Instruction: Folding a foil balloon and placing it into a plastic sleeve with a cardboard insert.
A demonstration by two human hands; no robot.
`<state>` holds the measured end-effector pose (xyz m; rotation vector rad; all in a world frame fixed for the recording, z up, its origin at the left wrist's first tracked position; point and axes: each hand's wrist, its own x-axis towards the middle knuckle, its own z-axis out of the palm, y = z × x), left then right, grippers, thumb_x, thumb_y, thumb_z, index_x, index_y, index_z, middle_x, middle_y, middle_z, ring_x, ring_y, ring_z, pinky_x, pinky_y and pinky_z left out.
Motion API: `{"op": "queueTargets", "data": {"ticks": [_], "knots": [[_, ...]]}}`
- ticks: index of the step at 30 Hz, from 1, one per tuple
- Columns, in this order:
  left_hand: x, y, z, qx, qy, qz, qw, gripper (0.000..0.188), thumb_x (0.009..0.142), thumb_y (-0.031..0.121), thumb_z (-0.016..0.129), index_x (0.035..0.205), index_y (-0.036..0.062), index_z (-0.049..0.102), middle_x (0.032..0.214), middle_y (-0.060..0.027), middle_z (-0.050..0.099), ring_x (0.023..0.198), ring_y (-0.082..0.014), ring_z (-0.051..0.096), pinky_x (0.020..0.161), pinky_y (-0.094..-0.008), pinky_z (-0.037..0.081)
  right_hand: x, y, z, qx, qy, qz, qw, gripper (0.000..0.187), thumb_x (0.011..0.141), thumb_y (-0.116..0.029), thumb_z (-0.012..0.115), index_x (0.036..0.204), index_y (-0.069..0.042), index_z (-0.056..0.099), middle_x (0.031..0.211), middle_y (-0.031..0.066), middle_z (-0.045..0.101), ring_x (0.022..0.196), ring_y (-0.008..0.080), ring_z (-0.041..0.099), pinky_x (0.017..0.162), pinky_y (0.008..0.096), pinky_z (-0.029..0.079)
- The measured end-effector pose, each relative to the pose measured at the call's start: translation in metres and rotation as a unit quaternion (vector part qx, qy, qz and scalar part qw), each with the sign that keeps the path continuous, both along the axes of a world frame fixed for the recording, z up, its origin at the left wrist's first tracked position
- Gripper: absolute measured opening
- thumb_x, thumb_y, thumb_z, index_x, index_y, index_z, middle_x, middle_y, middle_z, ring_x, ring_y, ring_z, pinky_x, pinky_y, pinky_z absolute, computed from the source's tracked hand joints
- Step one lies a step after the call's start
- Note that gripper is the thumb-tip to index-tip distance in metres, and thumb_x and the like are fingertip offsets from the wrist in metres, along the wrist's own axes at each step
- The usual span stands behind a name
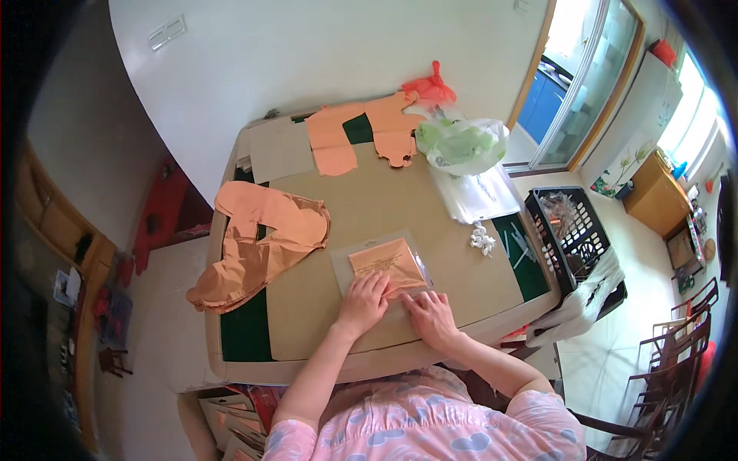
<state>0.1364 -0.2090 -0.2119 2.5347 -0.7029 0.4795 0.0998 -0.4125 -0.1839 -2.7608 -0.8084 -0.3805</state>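
Observation:
A folded rose-gold foil balloon (388, 261) with small dark print lies over a grey card in a clear plastic bag (417, 244) on the table's brown board (307, 307). My left hand (364, 302) lies flat across the lower left of the folded foil, fingers stretched out. At the bag's near right corner rests my right hand (432, 316), its fingers apart and the tips touching the plastic. To the left spreads an unfolded, creased rose-gold foil balloon (269, 238). More flat foil balloons (332, 146) lie at the far side.
A grey card stack (280, 150) sits at the far left. On the right are clear plastic bags (480, 196), a white-green bag (463, 146), white curled pieces (483, 240) and thin straws (523, 244). A black crate (565, 238) stands beyond the table edge; packed cards (231, 426) stand below left.

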Motion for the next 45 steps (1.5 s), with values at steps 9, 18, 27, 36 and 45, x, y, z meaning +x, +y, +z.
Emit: {"op": "queueTargets", "data": {"ticks": [9, 18, 27, 36, 45], "knots": [[0.007, -0.014, 0.016, -0.026, 0.101, 0.059, 0.993, 0.027, 0.082, 0.012, 0.060, 0.109, 0.0046, 0.061, 0.117, -0.0122, 0.062, 0.109, -0.0294, 0.058, 0.091, -0.0408, 0.049, 0.002, -0.012, 0.016, -0.084, 0.004, 0.038, 0.996, 0.049, 0.082, -0.016, 0.054, 0.130, -0.011, 0.050, 0.093, 0.0055, 0.053, 0.095, 0.0214, 0.052, 0.084, 0.0370, 0.038], [0.002, -0.010, 0.003, -0.001, 0.014, 0.046, 0.999, 0.033, 0.086, 0.007, 0.051, 0.118, 0.0053, 0.059, 0.122, -0.0145, 0.060, 0.118, -0.0309, 0.054, 0.102, -0.0428, 0.041, 0.004, -0.004, 0.013, -0.063, 0.013, 0.007, 0.998, 0.056, 0.082, -0.011, 0.054, 0.138, -0.017, 0.045, 0.089, 0.0039, 0.053, 0.090, 0.0213, 0.054, 0.079, 0.0374, 0.038], [0.006, -0.014, -0.006, -0.025, -0.010, 0.081, 0.996, 0.025, 0.090, 0.014, 0.053, 0.111, 0.0049, 0.063, 0.112, -0.0129, 0.065, 0.111, -0.0284, 0.059, 0.100, -0.0412, 0.043, 0.002, -0.005, 0.015, -0.027, 0.009, 0.022, 0.999, 0.058, 0.081, -0.010, 0.055, 0.138, -0.019, 0.047, 0.087, 0.0033, 0.054, 0.087, 0.0198, 0.054, 0.079, 0.0366, 0.036], [0.003, -0.010, -0.002, -0.021, 0.017, 0.060, 0.998, 0.032, 0.085, 0.013, 0.058, 0.116, 0.0049, 0.060, 0.119, -0.0128, 0.062, 0.116, -0.0290, 0.056, 0.100, -0.0426, 0.042, 0.010, -0.009, 0.014, -0.064, -0.027, 0.019, 0.997, 0.048, 0.078, -0.011, 0.057, 0.126, -0.016, 0.055, 0.092, 0.0031, 0.054, 0.089, 0.0209, 0.052, 0.080, 0.0382, 0.036], [-0.009, -0.010, 0.004, 0.057, 0.047, 0.027, 0.997, 0.055, 0.076, 0.013, 0.055, 0.131, 0.0073, 0.053, 0.139, -0.0179, 0.045, 0.134, -0.0324, 0.036, 0.113, -0.0496, 0.025, 0.022, -0.009, 0.020, -0.111, 0.094, 0.104, 0.984, 0.062, 0.073, -0.004, 0.060, 0.133, -0.014, 0.051, 0.126, 0.0081, 0.053, 0.122, 0.0230, 0.047, 0.108, 0.0466, 0.030]]}}
